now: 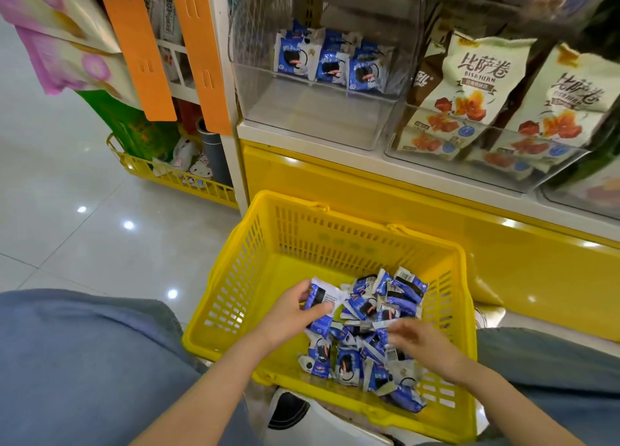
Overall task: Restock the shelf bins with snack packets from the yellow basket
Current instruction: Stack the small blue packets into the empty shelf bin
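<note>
Both hands are down in the yellow basket (235, 278), which sits low between the person's knees, just in front of the shelf's yellow base (369, 184).

The left hand (292, 315) has one blue-and-white packet (322, 298) pinched, thumb on top and fingers underneath, barcode side up. The packet's long axis runs left to right, with the right end tipped slightly toward the far side. There may be a second packet under those fingers, but I can't tell.

The right hand (422, 341) is over the near right of the heap (369, 311), fingers bent down onto the wrappers. It's blurred, so I can't tell whether it has hold of anything.

The heap itself is well over a dozen packets, jumbled and pointing every which way, too tangled for an exact count. They're piled in the near right half of the basket.

Up on the shelf there are two clear bins in plain view, and a third is cut off at the right edge. The left bin (312, 110) holds at least five matching packets (330, 66), standing on edge against its far wall with their faces toward us. Three of them make the front row.

The right bin (486, 164) has two big cream bags (469, 76) upright and leaning back. More of the same lie flat in front of them, and one brown bag (424, 80) is tucked behind on the left.
</note>
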### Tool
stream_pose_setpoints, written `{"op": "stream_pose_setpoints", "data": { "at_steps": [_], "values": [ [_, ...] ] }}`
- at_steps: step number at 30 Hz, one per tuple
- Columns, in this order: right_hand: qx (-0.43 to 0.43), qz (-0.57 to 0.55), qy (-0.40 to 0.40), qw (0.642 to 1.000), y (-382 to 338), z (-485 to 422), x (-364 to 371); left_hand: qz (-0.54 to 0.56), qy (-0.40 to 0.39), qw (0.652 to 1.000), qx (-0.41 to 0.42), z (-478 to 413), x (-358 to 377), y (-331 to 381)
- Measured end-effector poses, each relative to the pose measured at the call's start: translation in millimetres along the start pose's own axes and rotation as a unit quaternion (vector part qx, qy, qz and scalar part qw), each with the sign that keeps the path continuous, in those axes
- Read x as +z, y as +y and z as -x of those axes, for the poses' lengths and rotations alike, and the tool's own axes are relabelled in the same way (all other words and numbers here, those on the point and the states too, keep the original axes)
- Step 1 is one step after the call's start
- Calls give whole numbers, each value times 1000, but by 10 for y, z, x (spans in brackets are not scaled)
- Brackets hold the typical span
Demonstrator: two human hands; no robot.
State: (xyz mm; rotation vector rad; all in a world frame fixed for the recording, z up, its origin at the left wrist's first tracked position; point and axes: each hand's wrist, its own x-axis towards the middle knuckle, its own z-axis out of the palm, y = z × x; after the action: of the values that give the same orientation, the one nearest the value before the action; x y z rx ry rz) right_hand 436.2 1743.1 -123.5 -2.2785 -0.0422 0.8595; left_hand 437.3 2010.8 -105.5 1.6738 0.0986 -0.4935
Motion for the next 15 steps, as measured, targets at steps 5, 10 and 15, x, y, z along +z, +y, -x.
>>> {"op": "stream_pose_setpoints", "data": {
  "at_steps": [5,10,15],
  "values": [
    [41,160,-128,978,332,26,185,5,12,1000,-8,6,29,-32],
    [36,238,-135,961,295,-20,390,15,20,999,-25,24,63,-81],
    [7,154,-21,988,129,-54,219,-4,44,997,-60,29,77,-111]
  ]
}}
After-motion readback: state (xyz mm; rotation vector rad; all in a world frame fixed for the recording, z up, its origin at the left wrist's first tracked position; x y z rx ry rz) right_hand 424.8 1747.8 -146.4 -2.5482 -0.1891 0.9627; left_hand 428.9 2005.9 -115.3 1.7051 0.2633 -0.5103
